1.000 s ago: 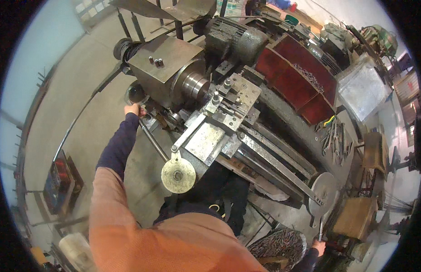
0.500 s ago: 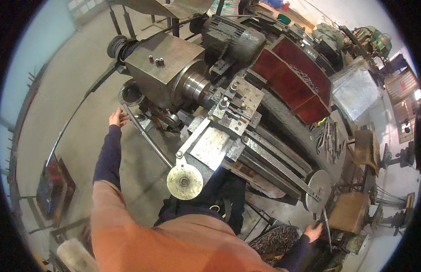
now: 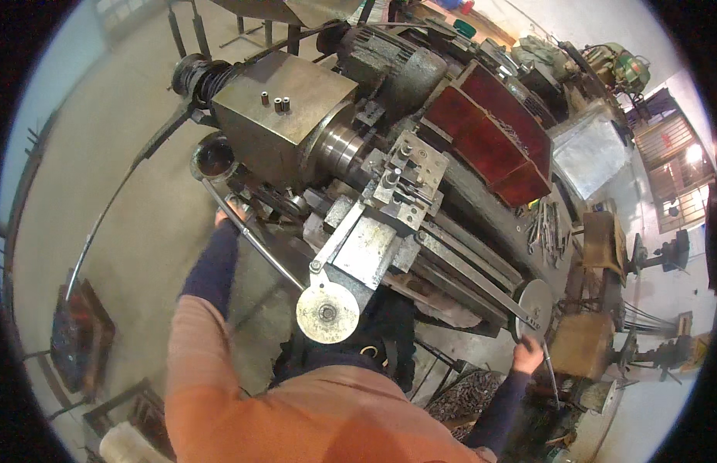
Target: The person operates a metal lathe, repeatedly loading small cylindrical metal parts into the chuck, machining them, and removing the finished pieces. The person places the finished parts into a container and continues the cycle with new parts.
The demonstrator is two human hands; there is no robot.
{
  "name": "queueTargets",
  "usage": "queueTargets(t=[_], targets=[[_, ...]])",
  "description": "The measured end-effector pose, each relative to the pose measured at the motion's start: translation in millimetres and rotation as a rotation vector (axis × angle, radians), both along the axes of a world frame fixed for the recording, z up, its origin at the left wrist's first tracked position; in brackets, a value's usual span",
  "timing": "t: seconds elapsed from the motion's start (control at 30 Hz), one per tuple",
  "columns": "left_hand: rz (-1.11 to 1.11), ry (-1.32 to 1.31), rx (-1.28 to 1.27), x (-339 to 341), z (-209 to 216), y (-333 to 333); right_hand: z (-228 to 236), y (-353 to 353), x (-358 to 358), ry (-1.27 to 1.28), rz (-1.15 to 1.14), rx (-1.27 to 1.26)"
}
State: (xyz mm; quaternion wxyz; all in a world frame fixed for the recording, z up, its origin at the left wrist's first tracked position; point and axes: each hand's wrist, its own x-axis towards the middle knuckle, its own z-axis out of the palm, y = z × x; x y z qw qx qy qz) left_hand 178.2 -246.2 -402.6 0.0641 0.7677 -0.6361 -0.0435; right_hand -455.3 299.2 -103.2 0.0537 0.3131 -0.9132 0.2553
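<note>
A small lathe-like machine stands before me, with a boxy metal headstock (image 3: 273, 96) and a tool post (image 3: 411, 174) on its slide. My left hand (image 3: 232, 211) is under the headstock, beside a long metal lever (image 3: 258, 248); the lever and machine parts partly hide its fingers, so its grip is unclear. At the right end, my right hand (image 3: 528, 356) is closed at the lower edge of a round metal wheel (image 3: 534, 302), around a handle at the top of a thin rod (image 3: 552, 382). A pale disc (image 3: 327, 312) sits nearest my body.
Three small metal sleeves (image 3: 278, 103) stand on the headstock. Behind the slide is a dark red tray (image 3: 489, 131) with metal bits. Wrenches (image 3: 545, 231) lie to its right. A long bent rod (image 3: 104, 212) reaches down on the left. Metal shavings (image 3: 466, 397) are heaped below right.
My left hand has moved right, in behind the lever under the headstock. My right hand has risen from beside the thin rod to the wheel's edge and closed. The view has shifted slightly.
</note>
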Motion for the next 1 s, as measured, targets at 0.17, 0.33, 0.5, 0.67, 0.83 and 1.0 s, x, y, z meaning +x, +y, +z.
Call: queueTargets(t=[0.17,0.33,0.5,0.67,0.83,1.0], targets=[[-0.368,-0.07,0.377,-14.1,122.6,13.7,107.2,-114.8,47.6,0.067,0.4,-0.236],[-0.428,-0.049,0.149,52.4,125.1,22.8,172.0,-274.7,150.4,-0.016,1.06,-0.233],[-0.307,0.06,-0.271,87.5,304.9,42.5,148.0,-388.8,225.3,0.281,1.363,-0.183],[-0.085,-0.19,-0.439,279.0,312.9,66.9,134.0,-437.6,277.8,0.293,1.111,0.372],[0.164,-0.055,-0.327,147.8,313.7,137.9,128.9,-437.2,263.3,0.259,1.064,0.362],[0.202,-0.006,-0.201,90.8,328.2,189.3,136.6,-432.7,275.6,0.277,1.031,0.354]])
